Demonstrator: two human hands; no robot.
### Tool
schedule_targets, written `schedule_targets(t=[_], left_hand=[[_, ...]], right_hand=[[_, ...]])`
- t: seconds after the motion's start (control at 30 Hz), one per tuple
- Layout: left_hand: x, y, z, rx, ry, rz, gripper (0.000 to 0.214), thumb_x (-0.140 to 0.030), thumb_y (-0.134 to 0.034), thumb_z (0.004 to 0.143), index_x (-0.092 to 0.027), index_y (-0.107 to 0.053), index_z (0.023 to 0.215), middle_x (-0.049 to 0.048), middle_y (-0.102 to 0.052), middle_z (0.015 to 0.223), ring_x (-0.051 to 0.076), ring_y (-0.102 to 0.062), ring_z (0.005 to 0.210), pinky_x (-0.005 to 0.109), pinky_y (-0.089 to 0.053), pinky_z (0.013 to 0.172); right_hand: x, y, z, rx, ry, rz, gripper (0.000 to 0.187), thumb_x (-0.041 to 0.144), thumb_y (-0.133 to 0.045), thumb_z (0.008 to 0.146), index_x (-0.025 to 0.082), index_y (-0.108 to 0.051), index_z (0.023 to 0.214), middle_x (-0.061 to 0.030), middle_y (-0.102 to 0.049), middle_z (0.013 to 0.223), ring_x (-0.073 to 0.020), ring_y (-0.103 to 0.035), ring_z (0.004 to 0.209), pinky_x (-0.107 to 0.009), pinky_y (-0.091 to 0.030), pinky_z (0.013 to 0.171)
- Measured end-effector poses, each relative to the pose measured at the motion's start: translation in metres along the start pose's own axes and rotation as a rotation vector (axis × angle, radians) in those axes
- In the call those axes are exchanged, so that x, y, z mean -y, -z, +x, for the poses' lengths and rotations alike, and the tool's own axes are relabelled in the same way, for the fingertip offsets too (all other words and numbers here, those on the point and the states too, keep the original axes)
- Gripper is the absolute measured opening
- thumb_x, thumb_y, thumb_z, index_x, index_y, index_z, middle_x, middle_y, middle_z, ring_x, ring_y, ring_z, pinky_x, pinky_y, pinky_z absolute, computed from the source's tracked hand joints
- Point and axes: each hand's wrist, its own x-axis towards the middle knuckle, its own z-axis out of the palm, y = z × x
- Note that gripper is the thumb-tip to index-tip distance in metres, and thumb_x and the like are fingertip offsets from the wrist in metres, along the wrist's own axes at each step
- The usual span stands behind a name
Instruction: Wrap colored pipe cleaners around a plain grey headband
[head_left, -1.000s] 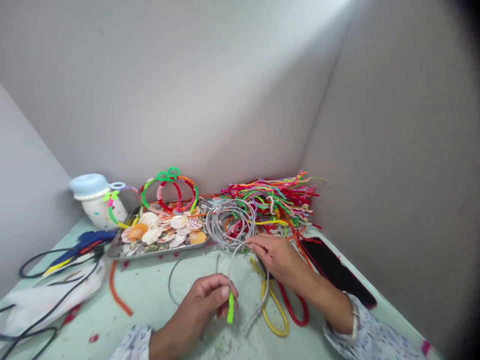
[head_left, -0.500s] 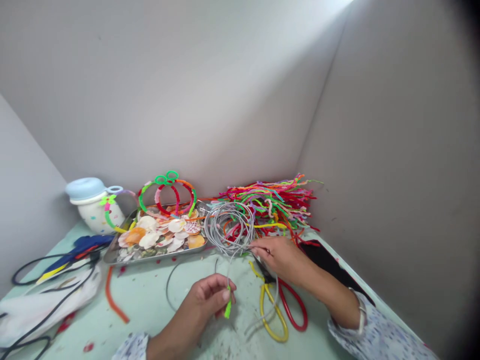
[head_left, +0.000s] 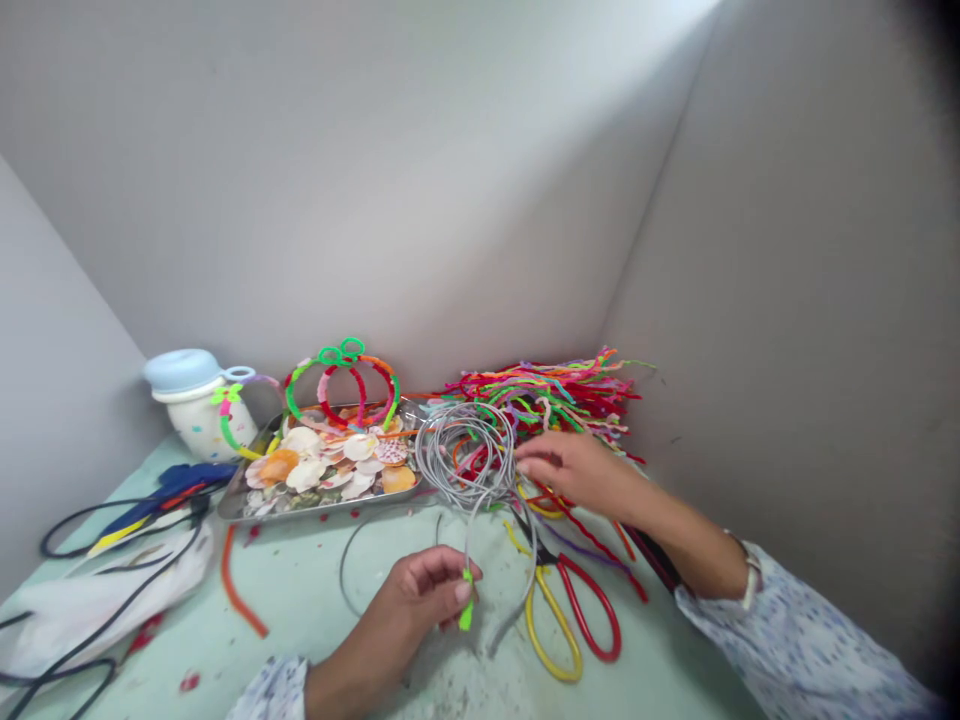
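My left hand [head_left: 424, 595] pinches the end of a grey wire wrapped with a bright green pipe cleaner [head_left: 466, 603], low over the table. From there the wire runs up to a loose coil of grey wire [head_left: 450, 490]. At the coil's right edge, my right hand [head_left: 566, 465] has its fingers bent together; what lies between the fingertips is hidden. Behind and under this hand spreads a heap of coloured pipe cleaners [head_left: 585, 385], some red and purple strands trailing toward the front right. Scissors with one yellow and one red handle [head_left: 589, 610] lie below the right hand.
A metal tray [head_left: 315, 510] of seashells [head_left: 307, 470] stands left of the coil, with pipe-cleaner rings [head_left: 289, 395] on it. Farther left are a white jar with a blue lid [head_left: 199, 410], dark cables [head_left: 105, 600] and a white bag [head_left: 150, 575]. An orange strip [head_left: 236, 590] lies in front.
My right hand has moved up and away from the coil's lower right, toward the pipe cleaners. Red and purple strands now lie farther forward below it. My left hand keeps its pinch.
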Motion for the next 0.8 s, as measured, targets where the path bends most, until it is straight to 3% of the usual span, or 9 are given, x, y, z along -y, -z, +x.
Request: schedule_targets(t=[0.13,0.23,0.33,0.53,0.8], left_hand=[[0.000,0.000,0.001,0.016,-0.007,0.002,0.031,-0.040,-0.079,0.073,-0.013,-0.070,0.085,-0.0007,-0.057,0.066,0.008,-0.045,0.057,0.020,-0.034,0.055],[-0.001,0.000,0.001,0.018,-0.005,-0.009,0.033,-0.041,-0.081,0.071,-0.013,-0.070,0.084,-0.0009,-0.057,0.065,0.008,-0.045,0.056,0.020,-0.035,0.054],[-0.001,-0.001,0.001,0.011,0.002,-0.016,0.035,-0.043,-0.081,0.069,-0.013,-0.070,0.084,-0.0012,-0.056,0.064,0.008,-0.045,0.055,0.020,-0.035,0.053],[-0.002,-0.002,0.002,0.002,0.018,-0.007,0.038,-0.045,-0.082,0.067,-0.013,-0.070,0.083,-0.0008,-0.057,0.065,0.008,-0.045,0.055,0.020,-0.035,0.052],[-0.005,-0.004,0.001,-0.005,0.023,-0.015,0.037,-0.045,-0.082,0.067,-0.014,-0.069,0.083,-0.0017,-0.055,0.063,0.007,-0.043,0.054,0.020,-0.034,0.052]], right_hand=[[-0.015,0.027,0.044,-0.164,-0.033,-0.308,0.022,0.028,-0.053,0.094,0.022,-0.073,0.101,-0.0041,-0.072,0.098,-0.0173,-0.065,0.089,-0.024,-0.045,0.078],[-0.027,0.035,0.075,-0.197,-0.083,-0.397,0.023,0.024,-0.053,0.093,0.018,-0.072,0.104,-0.0102,-0.069,0.099,-0.0218,-0.064,0.090,-0.028,-0.044,0.080],[-0.037,0.033,0.095,-0.161,-0.117,-0.456,0.023,0.018,-0.053,0.091,0.019,-0.074,0.099,-0.0104,-0.068,0.099,-0.0210,-0.065,0.084,-0.028,-0.044,0.076],[-0.048,0.032,0.108,-0.075,-0.146,-0.487,0.016,0.019,-0.061,0.084,0.018,-0.074,0.093,-0.0114,-0.070,0.102,-0.0215,-0.066,0.085,-0.026,-0.044,0.073],[-0.059,0.060,0.109,-0.083,-0.190,-0.392,0.023,0.024,-0.051,0.091,0.016,-0.072,0.097,-0.0047,-0.074,0.080,-0.0146,-0.064,0.067,-0.022,-0.041,0.058]])
